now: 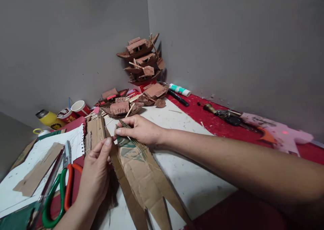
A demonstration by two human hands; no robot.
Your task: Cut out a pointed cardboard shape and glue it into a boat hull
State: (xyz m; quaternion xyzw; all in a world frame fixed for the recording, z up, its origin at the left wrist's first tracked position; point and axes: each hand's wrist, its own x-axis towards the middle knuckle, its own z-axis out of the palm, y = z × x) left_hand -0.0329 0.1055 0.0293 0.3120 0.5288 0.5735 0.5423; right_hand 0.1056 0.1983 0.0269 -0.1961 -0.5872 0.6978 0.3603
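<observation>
Both my hands grip a long piece of brown cardboard (pixel 141 176) with green print near its far tip. My left hand (pixel 96 176) pinches its left edge between thumb and fingers. My right hand (pixel 138 128) is closed over the pointed far end, fingers pressed on top. The cardboard is cut into narrow pointed strips that spread toward me over the white sheet (pixel 187 169) on the table.
Scissors (pixel 59 193) with green and orange handles lie at my left on paper and cardboard scraps. Small cardboard boat models (pixel 121 108) sit behind, with a stack of them (pixel 141 59) in the wall corner. Paper cups (pixel 78 107), a yellow bottle (pixel 49 118), a black marker (pixel 178 97), a glue tube (pixel 180 89) and metal tools (pixel 227 115) lie around.
</observation>
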